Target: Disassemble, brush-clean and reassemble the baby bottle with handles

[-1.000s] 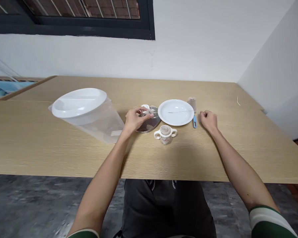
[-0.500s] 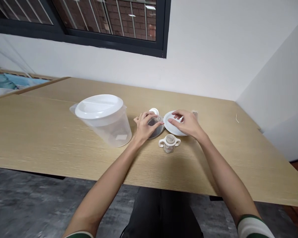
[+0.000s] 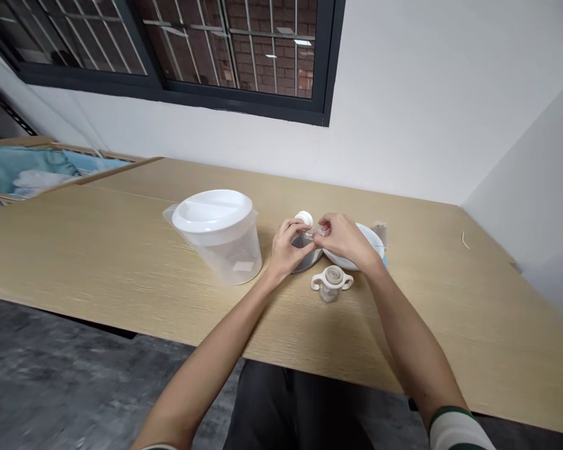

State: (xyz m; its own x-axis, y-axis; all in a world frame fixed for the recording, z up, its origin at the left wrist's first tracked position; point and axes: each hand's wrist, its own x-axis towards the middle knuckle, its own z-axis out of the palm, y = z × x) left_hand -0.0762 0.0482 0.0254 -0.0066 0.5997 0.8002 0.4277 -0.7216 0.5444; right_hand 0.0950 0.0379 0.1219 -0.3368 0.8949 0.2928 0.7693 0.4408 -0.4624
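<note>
My left hand (image 3: 288, 247) is closed, thumb and fingers around a small clear plastic piece (image 3: 309, 233) above a round dark shiny dish (image 3: 304, 262). Against that piece, my right hand (image 3: 344, 236) pinches with its fingertips; they hide part of it, so its exact kind cannot be made out. A white round cap-like item (image 3: 304, 217) shows just behind my left fingers. Under and beyond my right hand lies a white plate (image 3: 374, 240). Nearer to me stands a small cup with two white handles (image 3: 331, 284), its top a beige spiral.
A translucent pitcher with a white lid (image 3: 213, 212) stands to the left of my hands. Behind the plate is a greyish item (image 3: 380, 232), partly covered. A thin pale strip (image 3: 465, 240) lies at the right of the wooden table (image 3: 122, 262). A window (image 3: 234, 56) is above.
My right hand has moved left from over the white plate to the clear piece by my left hand, its fingers now closing there. The camera view has shifted slightly.
</note>
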